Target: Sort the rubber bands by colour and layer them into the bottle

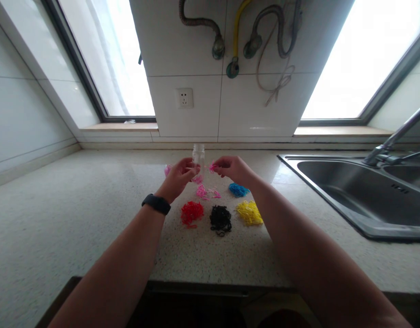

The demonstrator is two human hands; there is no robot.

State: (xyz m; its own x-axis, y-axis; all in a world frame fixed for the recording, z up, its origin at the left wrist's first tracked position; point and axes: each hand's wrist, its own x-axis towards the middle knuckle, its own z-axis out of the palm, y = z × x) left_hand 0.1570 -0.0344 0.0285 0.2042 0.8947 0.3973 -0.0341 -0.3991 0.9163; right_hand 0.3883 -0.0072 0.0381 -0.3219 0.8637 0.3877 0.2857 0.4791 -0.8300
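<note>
My left hand [181, 175] is closed around a clear bottle [198, 157], upright and with its mouth uncovered. Some pink pieces show at the bottle's bottom. Just right of it, my right hand [230, 167] pinches a small bunch of pink rubber bands [212, 167]. Below both hands lies a loose pink pile [202, 192] on the counter. Nearer to me are piles of red bands [192, 213], black bands [220, 218] and yellow bands [250, 212]. A blue pile [238, 189] lies beneath my right wrist. Something pink and shiny [168, 170] is partly hidden behind my left hand.
The speckled counter [103, 205] runs back to a tiled wall with a power socket [185, 98], hoses and pipe fittings [232, 67]. To the right, a steel sink [353, 196] with a faucet [383, 150] is set into the counter. Windows stand on both sides.
</note>
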